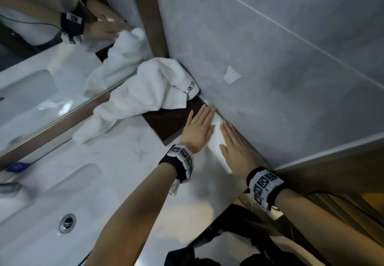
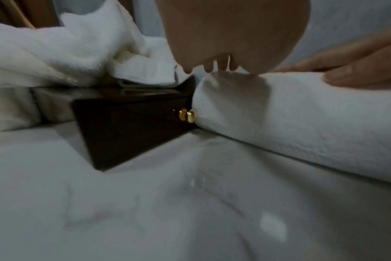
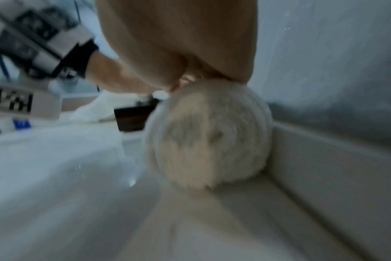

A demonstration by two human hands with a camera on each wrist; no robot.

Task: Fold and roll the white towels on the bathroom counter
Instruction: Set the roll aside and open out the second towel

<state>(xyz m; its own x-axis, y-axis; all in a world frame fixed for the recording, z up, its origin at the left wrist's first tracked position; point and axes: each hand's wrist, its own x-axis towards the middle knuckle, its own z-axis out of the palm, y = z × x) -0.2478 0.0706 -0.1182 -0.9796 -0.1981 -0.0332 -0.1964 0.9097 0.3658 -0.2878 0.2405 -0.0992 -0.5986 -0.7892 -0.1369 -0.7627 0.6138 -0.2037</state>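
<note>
A rolled white towel (image 1: pixel 218 139) lies on the white counter (image 1: pixel 124 161) along the grey wall, one end against a dark wooden box (image 1: pixel 172 120). My left hand (image 1: pixel 200 126) lies flat on the roll's far part, fingers straight. Closer to me, my right hand (image 1: pixel 234 147) presses flat on the roll, right beside the wall. The left wrist view shows the roll (image 2: pixel 301 123) touching the box's gold knob (image 2: pixel 188 115). In the right wrist view the roll's spiral end (image 3: pixel 208 139) faces the camera. A crumpled white towel (image 1: pixel 141 97) with black lettering lies partly on the box.
A mirror (image 1: pixel 52 68) runs along the counter's far side and reflects my hands and the towel. The sink basin (image 1: pixel 41 213) with its metal drain (image 1: pixel 67 222) is at the lower left. A tap (image 1: pixel 10 188) shows at the left edge.
</note>
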